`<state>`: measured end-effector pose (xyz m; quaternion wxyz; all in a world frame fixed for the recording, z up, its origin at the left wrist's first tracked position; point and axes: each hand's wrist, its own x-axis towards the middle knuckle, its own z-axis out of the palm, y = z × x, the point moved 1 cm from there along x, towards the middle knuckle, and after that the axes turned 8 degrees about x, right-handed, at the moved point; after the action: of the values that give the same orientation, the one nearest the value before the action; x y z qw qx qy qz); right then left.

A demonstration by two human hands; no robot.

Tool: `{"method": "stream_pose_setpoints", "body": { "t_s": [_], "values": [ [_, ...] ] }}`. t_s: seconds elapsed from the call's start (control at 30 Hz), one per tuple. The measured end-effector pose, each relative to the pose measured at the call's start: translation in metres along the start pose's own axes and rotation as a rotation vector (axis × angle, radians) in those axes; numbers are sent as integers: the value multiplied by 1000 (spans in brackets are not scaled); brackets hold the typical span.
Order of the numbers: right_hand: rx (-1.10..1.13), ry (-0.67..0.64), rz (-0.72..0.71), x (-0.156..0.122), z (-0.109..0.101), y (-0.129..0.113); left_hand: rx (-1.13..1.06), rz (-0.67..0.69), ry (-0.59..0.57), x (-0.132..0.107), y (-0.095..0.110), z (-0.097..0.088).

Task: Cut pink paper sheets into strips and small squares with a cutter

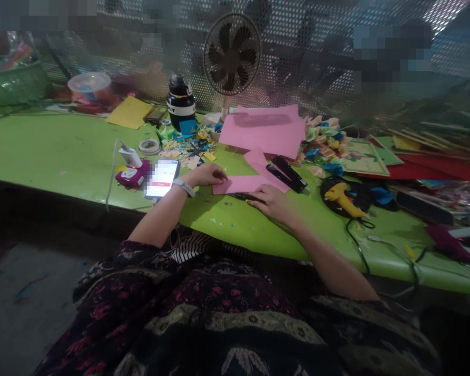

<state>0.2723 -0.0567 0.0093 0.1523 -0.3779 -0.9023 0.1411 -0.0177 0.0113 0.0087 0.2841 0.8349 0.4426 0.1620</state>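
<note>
A pink paper strip (241, 184) lies in front of me on the green tabletop. The fingers of my left hand (206, 175) are pinched together at its left end. My right hand (273, 202) rests on the strip's lower right edge, fingers stretched out and somewhat bent. By those fingertips a thin dark object (241, 197) shows, partly covered, and I cannot make out its kind. Another pink paper piece (256, 161) sits behind the strip. Just beyond my right hand a black stapler (285, 174) lies at an angle.
Left of my wrist are a lit phone (162, 178) and a purple power box (133, 175). Behind lie paper scraps (191, 145), a black bottle (181, 104), pink sheets (262, 128) and a fan (232, 55). A yellow glue gun (344, 200) and cables are on the right.
</note>
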Motion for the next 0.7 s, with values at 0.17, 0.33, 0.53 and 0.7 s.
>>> {"method": "stream_pose_setpoints", "body": {
  "t_s": [0.17,0.33,0.53,0.7],
  "values": [
    [-58,0,-6,8,5,-9,-1,10,8,1,-1,1],
    [-78,-17,-15,12,6,-19,7,-6,-3,0,0,1],
    [-76,7,-21,15,7,-24,7,18,5,0,0,1],
    [-31,-1,-33,15,8,-25,14,2,-15,1,0,2]
  ]
}}
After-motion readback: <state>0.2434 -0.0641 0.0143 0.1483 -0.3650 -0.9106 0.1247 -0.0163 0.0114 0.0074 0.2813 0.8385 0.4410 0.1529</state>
